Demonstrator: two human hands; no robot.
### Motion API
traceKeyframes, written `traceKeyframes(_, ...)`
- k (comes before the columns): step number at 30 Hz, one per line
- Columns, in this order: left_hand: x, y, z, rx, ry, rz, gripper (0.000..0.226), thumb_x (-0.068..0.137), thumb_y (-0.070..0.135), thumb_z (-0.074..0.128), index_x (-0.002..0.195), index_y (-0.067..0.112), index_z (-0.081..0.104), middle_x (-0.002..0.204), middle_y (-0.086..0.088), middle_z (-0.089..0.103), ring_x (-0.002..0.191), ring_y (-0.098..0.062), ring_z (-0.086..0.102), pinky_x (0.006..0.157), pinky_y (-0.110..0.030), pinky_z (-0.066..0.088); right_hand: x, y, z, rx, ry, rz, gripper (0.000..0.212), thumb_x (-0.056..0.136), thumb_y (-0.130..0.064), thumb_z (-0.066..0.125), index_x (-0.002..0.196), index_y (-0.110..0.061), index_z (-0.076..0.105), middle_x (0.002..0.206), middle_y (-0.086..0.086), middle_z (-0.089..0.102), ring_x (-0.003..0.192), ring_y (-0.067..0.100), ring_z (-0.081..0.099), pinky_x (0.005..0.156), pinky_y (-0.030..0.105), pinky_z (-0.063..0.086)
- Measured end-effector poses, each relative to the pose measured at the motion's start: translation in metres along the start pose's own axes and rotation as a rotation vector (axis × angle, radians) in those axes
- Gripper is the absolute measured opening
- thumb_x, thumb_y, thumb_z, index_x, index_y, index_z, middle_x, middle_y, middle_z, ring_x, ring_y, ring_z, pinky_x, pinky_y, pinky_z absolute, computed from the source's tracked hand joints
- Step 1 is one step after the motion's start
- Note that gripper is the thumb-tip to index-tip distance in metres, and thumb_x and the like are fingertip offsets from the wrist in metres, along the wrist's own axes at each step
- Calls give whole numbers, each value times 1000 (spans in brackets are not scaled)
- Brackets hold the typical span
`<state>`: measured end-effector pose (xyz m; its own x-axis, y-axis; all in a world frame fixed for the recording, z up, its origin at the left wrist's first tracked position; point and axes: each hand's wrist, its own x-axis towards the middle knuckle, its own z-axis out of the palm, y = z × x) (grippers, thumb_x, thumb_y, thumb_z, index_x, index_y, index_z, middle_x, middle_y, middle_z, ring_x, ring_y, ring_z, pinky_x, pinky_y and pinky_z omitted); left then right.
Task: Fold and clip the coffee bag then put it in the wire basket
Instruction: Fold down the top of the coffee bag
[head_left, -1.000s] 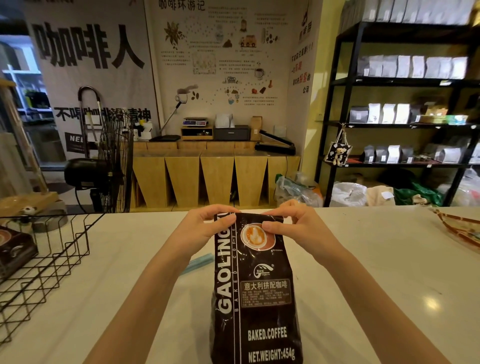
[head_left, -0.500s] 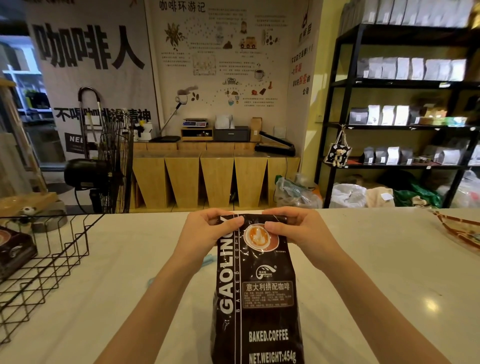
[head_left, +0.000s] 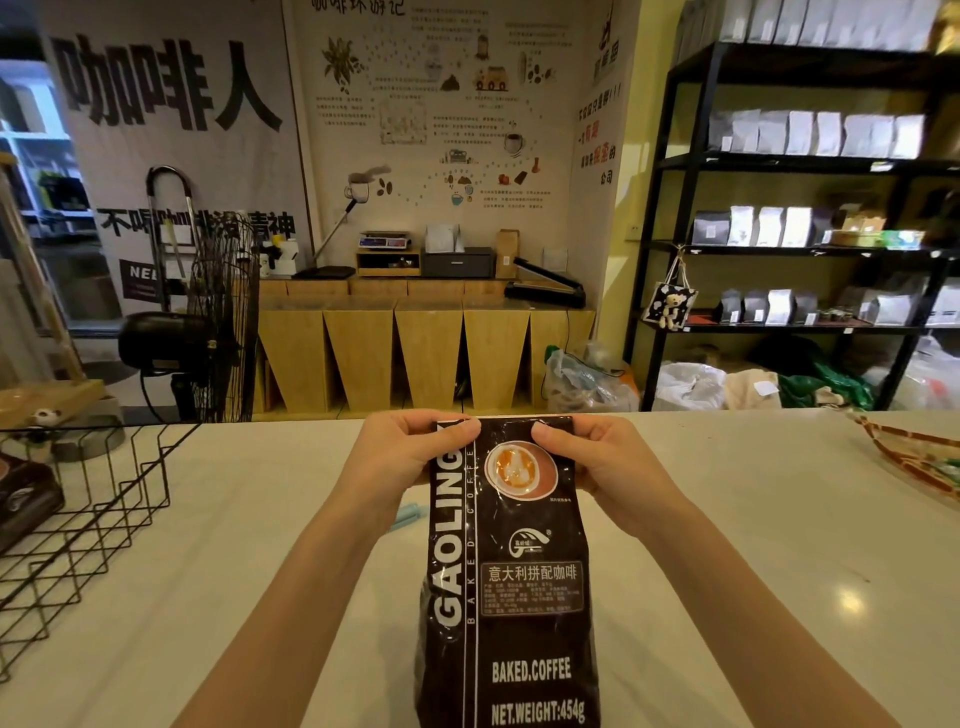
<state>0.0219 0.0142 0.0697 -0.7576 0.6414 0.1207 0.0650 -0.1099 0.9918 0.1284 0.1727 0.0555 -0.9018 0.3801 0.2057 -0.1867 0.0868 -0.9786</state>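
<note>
Quick tally from my feed; I count two hands, left hand and right hand; one coffee bag between them; one wire basket at left edge; one dark bag inside it, rest of basket out of frame; one pale blue clip peeking past left wrist; one floor fan behind counter; one black shelf unit at right, pouches on it too many and too blurred for me to count
</note>
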Motion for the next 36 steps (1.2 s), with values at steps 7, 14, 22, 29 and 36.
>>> traceKeyframes(7, -2, 8, -6, 158, 7, 97, 9, 68, 11, 73, 74, 15, 69, 56, 4, 71, 57, -10, 69, 49, -16, 52, -2, 3, 2, -60, -51, 32, 29, 68, -41, 63, 80, -16, 73, 73, 1, 75, 73, 17, 69, 67, 23, 53)
traceKeyframes(14, 0, 4, -9, 108, -12, 94, 15, 68, 14, 72, 82, 16, 69, 60, 3, 73, 61, -13, 70, 53, -18, 53, 0, 6, 5, -23, -45, 34, 40, 69, -40, 62, 86, -5, 71, 77, 7, 73, 77, 23, 67, 67, 23, 53)
traceKeyframes(22, -2, 1, -14, -41, -177, -23, 17, 80, 21, 57, 74, 13, 70, 65, -1, 73, 59, -10, 68, 51, -17, 52, 0, 9, 7, 5, -6, 39, 35, 71, -39, 61, 84, -8, 73, 78, 9, 73, 77, 24, 67, 66, 21, 54)
traceKeyframes(29, 1, -1, -11, -15, -84, 8, 20, 84, 22, 57, 77, 9, 69, 64, -1, 73, 58, -11, 68, 50, -18, 51, -1, 8, 7, -3, 19, 45, 31, 71, -38, 61, 80, -12, 73, 75, 7, 73, 76, 24, 68, 64, 21, 53)
traceKeyframes(36, 0, -12, -3, -51, -6, 62, 20, 83, 27, 57, 76, 13, 70, 66, -2, 72, 62, -13, 67, 58, -22, 51, -1, 9, 6, -5, 31, 37, 32, 72, -38, 60, 80, -10, 73, 72, 5, 74, 73, 23, 69, 61, 20, 54)
